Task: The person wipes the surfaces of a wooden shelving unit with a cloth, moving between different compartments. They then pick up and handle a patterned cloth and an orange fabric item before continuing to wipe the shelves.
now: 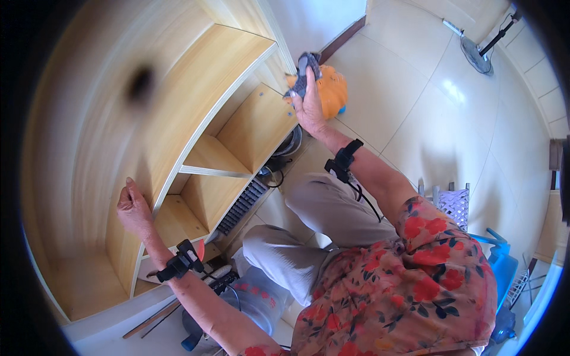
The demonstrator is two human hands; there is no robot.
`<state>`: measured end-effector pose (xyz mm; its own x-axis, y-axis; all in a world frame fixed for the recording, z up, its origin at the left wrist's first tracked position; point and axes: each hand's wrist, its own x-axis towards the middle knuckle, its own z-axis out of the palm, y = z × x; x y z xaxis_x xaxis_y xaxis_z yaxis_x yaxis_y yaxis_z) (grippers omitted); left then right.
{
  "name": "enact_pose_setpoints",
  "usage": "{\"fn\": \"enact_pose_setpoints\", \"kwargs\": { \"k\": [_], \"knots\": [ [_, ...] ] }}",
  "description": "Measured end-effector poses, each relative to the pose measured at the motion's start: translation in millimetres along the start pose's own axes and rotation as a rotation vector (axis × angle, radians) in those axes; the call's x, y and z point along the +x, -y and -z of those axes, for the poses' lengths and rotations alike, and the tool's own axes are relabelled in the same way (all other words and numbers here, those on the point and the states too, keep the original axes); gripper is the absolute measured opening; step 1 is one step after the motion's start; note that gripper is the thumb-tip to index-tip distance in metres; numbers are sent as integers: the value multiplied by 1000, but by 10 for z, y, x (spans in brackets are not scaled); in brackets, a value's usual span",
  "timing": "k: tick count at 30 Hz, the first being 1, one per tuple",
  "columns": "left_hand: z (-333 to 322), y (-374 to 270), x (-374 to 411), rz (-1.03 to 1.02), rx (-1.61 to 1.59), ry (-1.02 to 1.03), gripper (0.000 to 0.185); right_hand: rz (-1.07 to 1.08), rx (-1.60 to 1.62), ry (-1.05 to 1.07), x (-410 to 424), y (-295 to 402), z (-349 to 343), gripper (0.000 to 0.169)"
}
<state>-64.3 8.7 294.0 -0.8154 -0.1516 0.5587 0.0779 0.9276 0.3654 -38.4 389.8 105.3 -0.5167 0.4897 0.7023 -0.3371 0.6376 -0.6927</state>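
My right hand (308, 109) grips a crumpled dark grey cloth (307, 66), held out past the end of a light wood-grain shelf unit (200, 107). My left hand (135, 211), fingers curled in with nothing visible in them, is at the unit's long upper shelf board; whether it touches the board cannot be told. Below that board, smaller open compartments (258, 115) are split by an upright divider (216, 153). Behind the cloth and my right hand, an orange rounded object (333, 91) stands on the floor, partly hidden.
Under the unit lie a dark abacus-like frame (242, 204) and a metal pan (289, 142). By my legs stands a large clear plastic container (262, 289). A purple woven stool (454, 207), a blue plastic chair (498, 262) and a stand base (476, 55) are on the tiled floor.
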Motion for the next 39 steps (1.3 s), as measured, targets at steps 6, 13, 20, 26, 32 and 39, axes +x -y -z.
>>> {"fn": "enact_pose_setpoints", "kwargs": {
  "k": [6, 13, 20, 26, 32, 39],
  "knots": [
    [-7, -97, 10, 9, 53, -6, 57, -565, 93, 239, -951, -1012, -52, 64],
    [94, -45, -53, 50, 126, -5, 54, -615, -52, 431, -746, -641, 453, 54],
    [-32, -97, -4, 6, 92, -13, 52, 35, -316, 739, -468, 184, 527, 68],
    [-54, -49, 34, -9, 18, -31, 51, -2, -611, 744, -422, -268, -193, 57],
    [-67, -70, -30, 1, -58, -5, 50, -90, -610, 869, -88, -702, -919, 58],
    [-2, -186, -67, 16, -42, -9, 50, 170, -653, 1012, -158, -669, -1706, 49]
  ]
}}
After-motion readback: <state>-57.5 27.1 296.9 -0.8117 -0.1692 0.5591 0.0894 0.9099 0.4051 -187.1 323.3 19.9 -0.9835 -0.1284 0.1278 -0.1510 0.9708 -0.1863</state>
